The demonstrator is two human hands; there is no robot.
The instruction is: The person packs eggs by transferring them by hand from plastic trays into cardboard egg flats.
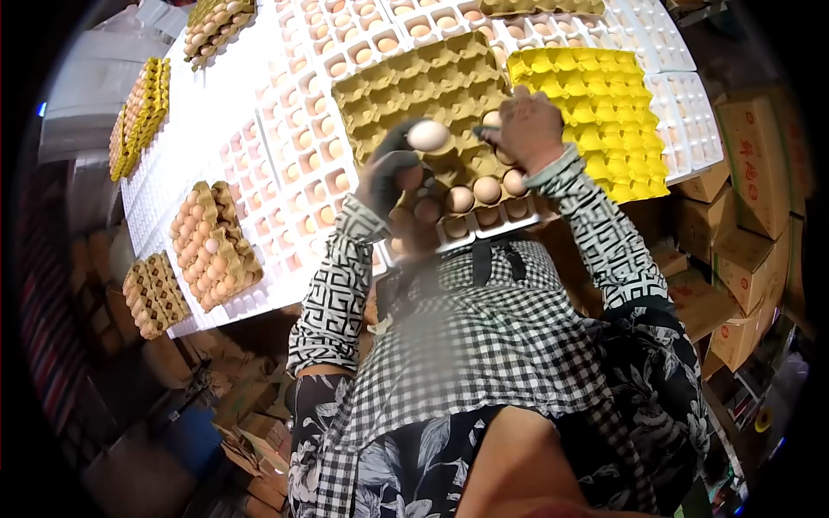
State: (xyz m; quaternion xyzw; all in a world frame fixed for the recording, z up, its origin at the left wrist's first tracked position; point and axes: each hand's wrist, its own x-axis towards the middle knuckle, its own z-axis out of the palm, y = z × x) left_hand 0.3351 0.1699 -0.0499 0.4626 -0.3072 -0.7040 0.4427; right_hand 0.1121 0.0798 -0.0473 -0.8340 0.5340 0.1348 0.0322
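A grey-brown egg tray (414, 78) lies in front of me, its upper cups without eggs and a few brown eggs (486, 189) in its lowest row. My left hand (390, 177), in a dark glove and blurred, is closed round a pale egg (428, 135) over the tray's left part. Other eggs show beneath that hand. Above the tray's right side is my right hand (528, 129), its fingers curled down beside an egg (492, 119); what they grip is partly hidden.
A yellow tray (596, 121) without eggs lies to the right. White compartment trays of eggs (302, 138) spread under and around. Filled stacked trays (203, 250) stand at left, more (141, 116) farther up. Cardboard boxes (747, 268) are piled beyond the right edge.
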